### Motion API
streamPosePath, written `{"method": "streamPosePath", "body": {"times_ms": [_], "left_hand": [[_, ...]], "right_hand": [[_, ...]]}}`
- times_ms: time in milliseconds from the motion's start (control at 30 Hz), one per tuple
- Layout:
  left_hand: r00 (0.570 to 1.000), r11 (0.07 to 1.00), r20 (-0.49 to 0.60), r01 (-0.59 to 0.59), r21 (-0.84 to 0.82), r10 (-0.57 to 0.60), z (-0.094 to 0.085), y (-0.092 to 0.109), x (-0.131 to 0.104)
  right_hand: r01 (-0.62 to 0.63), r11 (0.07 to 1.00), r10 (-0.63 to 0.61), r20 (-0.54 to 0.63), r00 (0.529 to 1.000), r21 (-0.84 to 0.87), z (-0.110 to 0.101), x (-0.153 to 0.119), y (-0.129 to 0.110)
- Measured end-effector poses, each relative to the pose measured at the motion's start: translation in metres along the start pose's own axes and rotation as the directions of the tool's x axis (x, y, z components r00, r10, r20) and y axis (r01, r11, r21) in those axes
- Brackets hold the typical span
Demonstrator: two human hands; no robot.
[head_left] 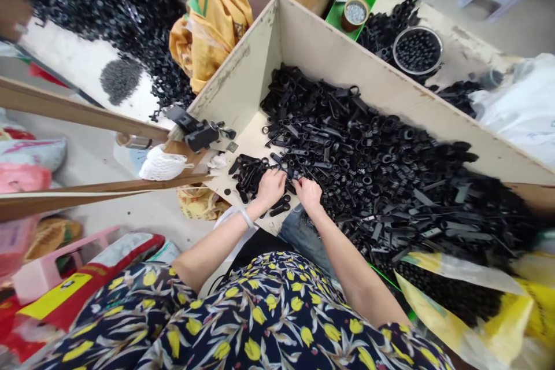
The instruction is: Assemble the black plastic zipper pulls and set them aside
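My left hand (272, 187) is closed, with fingertips pinched over small black plastic parts at the near edge of a big heap. Close beside it, my right hand (309, 192) is also closed, thumb and fingers pressed together on a small dark piece. The fingers hide most of what they hold, so its exact kind cannot be made out. A large pile of black plastic parts (342, 144), some with ring-shaped ends, spreads beyond and to the right of my hands. Left of my left hand lies a smaller group of similar elongated black parts (248, 176).
Pale partition boards (390, 87) wall the bench. A black clamp-like fixture (202, 134) sits on the left edge. Behind are an orange sack (212, 32), a metal bowl of black pieces (417, 50) and a cup of small metal bits (355, 13). A yellow-white bag (459, 312) lies right.
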State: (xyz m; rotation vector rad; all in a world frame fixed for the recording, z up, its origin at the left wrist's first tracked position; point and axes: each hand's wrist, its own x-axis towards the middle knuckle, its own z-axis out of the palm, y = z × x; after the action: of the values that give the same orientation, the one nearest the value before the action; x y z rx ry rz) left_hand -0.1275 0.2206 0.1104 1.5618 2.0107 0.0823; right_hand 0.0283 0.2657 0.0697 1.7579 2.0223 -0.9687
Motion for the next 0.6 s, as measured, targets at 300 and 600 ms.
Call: {"method": "streamPosePath", "body": {"times_ms": [300,600], "left_hand": [[0.981,0.997,0.181,0.063,0.036,-0.068,0.018,0.029,0.057],[0.976,0.998,0.216,0.016,-0.055,-0.004,0.020,0.067,0.101]], "right_hand": [[-0.100,0.995,0.101,-0.039,0.994,0.021,-0.014,0.002,-0.004],[-0.176,0.959,0.205,-0.117,0.972,0.221,-0.052,0.008,0.023]]}}
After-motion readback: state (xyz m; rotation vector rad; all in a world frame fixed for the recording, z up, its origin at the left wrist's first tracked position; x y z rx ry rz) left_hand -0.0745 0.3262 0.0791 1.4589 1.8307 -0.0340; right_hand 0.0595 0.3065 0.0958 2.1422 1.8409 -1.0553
